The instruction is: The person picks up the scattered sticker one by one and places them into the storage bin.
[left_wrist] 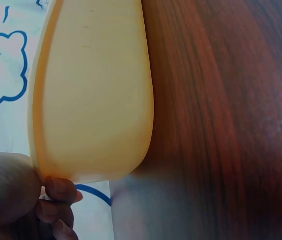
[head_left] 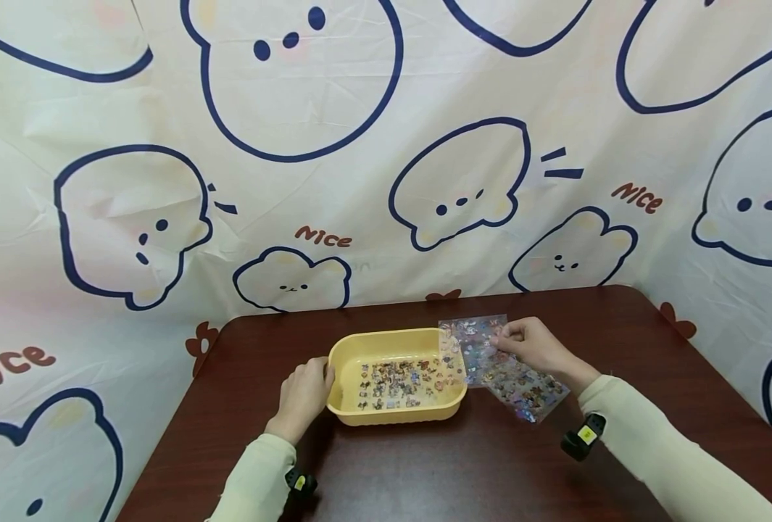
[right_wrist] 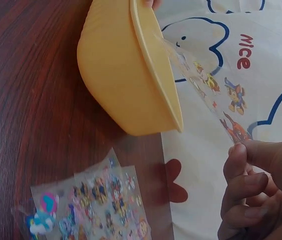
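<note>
A yellow plastic basin (head_left: 395,417) stands on the table with a clear sticker sheet (head_left: 395,384) lying in it. My left hand (head_left: 303,395) grips the basin's left rim, thumb on one side and curled fingers on the other, as the left wrist view shows. Between thumb and forefinger, my right hand (head_left: 534,346) pinches the edge of another transparent sticker sheet (right_wrist: 208,82) printed with small cartoon figures. That sheet is tilted and reaches over the basin's right end. Below the right hand, more sticker sheets (right_wrist: 101,200) lie overlapping on the table.
The dark brown wooden table (head_left: 412,471) carries the basin and the loose sheets. Behind it hangs a white cloth (head_left: 372,196) with blue-outlined cartoon animals, reaching round both sides. Each wrist wears a black band with a small device (head_left: 583,436).
</note>
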The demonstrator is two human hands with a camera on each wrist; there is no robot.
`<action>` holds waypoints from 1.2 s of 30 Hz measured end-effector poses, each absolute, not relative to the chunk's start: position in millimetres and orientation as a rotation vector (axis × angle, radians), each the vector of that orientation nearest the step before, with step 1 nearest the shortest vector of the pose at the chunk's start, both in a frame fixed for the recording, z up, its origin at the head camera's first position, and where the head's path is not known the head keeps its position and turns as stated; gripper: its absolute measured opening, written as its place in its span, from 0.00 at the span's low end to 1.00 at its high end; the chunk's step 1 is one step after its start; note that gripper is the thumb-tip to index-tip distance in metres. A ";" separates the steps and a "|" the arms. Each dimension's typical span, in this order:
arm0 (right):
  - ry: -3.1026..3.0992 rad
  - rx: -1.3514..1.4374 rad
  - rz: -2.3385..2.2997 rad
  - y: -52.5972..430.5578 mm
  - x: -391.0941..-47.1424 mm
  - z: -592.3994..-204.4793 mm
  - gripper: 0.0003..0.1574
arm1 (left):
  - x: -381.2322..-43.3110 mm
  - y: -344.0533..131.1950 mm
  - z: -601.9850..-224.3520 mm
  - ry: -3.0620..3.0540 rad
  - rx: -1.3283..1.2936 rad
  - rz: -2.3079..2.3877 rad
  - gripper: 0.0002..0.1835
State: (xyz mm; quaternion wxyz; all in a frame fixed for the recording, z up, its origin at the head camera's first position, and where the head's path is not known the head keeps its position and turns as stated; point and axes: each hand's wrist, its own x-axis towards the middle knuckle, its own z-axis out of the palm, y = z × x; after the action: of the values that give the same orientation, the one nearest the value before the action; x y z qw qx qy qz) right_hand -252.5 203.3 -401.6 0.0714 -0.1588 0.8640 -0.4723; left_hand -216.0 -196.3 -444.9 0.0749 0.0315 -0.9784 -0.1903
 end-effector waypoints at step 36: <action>2.556 -0.503 -1.408 147.8 -264.9 -413.7 0.17 | -215.9 -195.4 -444.7 -2.935 0.104 -0.579 0.17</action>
State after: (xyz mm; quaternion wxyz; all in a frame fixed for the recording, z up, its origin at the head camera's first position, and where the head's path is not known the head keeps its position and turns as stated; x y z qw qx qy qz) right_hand -264.9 147.8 -413.7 0.0902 -0.1692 0.8597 -0.4735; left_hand -215.9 -195.4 -444.7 0.0740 0.0346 -0.9778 -0.1928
